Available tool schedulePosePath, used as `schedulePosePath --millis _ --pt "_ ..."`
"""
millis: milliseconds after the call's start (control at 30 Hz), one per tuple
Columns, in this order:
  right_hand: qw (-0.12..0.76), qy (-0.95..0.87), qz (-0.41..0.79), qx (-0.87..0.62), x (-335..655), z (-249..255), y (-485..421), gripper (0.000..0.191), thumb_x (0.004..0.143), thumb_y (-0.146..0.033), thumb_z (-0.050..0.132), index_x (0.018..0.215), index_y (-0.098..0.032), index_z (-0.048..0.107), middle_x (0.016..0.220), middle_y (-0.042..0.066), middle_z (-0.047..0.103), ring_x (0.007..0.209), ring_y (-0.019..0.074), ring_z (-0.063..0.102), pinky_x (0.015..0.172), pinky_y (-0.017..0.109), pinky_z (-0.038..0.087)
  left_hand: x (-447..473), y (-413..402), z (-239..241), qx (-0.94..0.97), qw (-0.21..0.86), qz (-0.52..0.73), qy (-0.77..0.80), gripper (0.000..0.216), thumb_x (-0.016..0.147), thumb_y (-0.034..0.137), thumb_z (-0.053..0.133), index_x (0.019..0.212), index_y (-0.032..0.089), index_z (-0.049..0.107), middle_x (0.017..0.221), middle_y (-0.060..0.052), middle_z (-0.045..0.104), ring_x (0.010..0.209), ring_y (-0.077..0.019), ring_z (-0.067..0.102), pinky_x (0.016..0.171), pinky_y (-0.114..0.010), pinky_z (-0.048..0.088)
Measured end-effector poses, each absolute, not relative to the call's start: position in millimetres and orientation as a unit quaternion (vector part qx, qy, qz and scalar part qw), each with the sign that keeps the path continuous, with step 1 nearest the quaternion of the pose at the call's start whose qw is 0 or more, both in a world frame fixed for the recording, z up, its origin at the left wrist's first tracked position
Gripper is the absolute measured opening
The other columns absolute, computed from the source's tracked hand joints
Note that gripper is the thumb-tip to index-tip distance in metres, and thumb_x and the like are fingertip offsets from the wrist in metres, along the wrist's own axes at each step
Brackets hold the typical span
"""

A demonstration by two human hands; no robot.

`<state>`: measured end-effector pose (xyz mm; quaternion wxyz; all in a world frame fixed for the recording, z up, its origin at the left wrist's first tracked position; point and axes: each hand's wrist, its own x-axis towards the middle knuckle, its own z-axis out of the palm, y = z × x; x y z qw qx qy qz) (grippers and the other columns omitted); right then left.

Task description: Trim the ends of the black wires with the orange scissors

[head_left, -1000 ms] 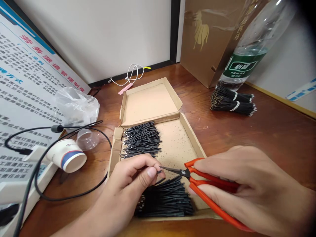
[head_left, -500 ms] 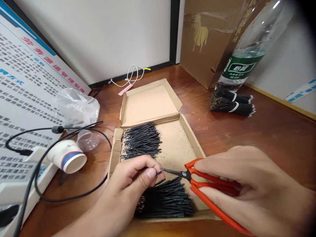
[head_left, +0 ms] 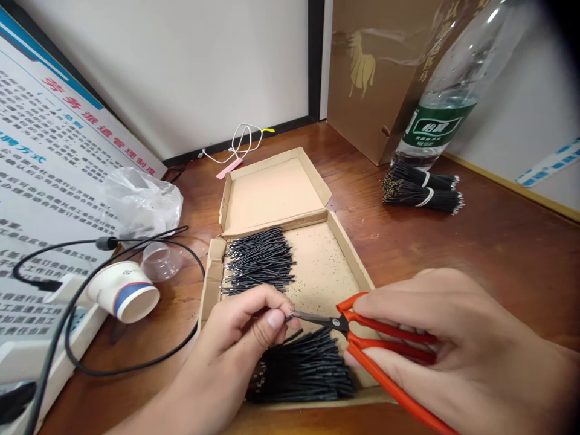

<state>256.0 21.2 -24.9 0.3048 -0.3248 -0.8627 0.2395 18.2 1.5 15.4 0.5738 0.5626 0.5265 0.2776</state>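
Observation:
Between thumb and forefinger my left hand (head_left: 254,332) pinches a short black wire (head_left: 289,318), most of it hidden by the fingers. My right hand (head_left: 457,338) grips scissors (head_left: 385,338) with red handles. Their dark blades reach left to the wire's end at my left fingertips. Both hands are above an open cardboard box (head_left: 357,257). Inside it, one pile of cut black wires (head_left: 258,260) lies at the far left and another pile of black wires (head_left: 312,368) lies at the near side, partly behind my left hand.
Two banded wire bundles (head_left: 421,194) lie by a water bottle (head_left: 441,124) and a brown carton (head_left: 371,66) at the back right. On the left are a tipped paper cup (head_left: 124,290), a clear plastic cup (head_left: 158,261), a plastic bag (head_left: 140,199) and a looped black cable (head_left: 131,370).
The scissor blades have shifted slightly left onto the wire's end, and less of the wire sticks out from my left fingers. The view has moved a little.

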Motion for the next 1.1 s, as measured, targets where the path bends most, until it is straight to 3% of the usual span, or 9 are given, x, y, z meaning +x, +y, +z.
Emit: schedulePosePath --millis 833,1100 --pt "0.299 -0.871 0.235 -0.312 253.7 -22.9 23.6 0.032 0.088 -0.015 0.054 0.062 -0.022 0.037 0.053 -0.007 0.028 0.048 0.0099 0.019 0.044 0.029 0.020 18.4 3.3 15.2 0.568 0.574 0.277 0.521 0.023 0.100 0.028 0.053 0.081 0.017 0.060 0.074 0.001 0.053 0.061 -0.0109 0.038 0.051 -0.022 0.028" --pt "0.289 -0.869 0.232 -0.328 256.2 -24.1 20.8 0.025 0.086 -0.015 0.058 0.066 -0.021 0.044 0.053 -0.007 0.037 0.049 0.0095 0.023 0.046 0.027 0.022 16.8 1.5 14.5 0.566 0.583 0.275 0.514 0.025 0.101 0.029 0.052 0.081 0.017 0.059 0.075 0.001 0.052 0.061 -0.0105 0.037 0.051 -0.022 0.028"
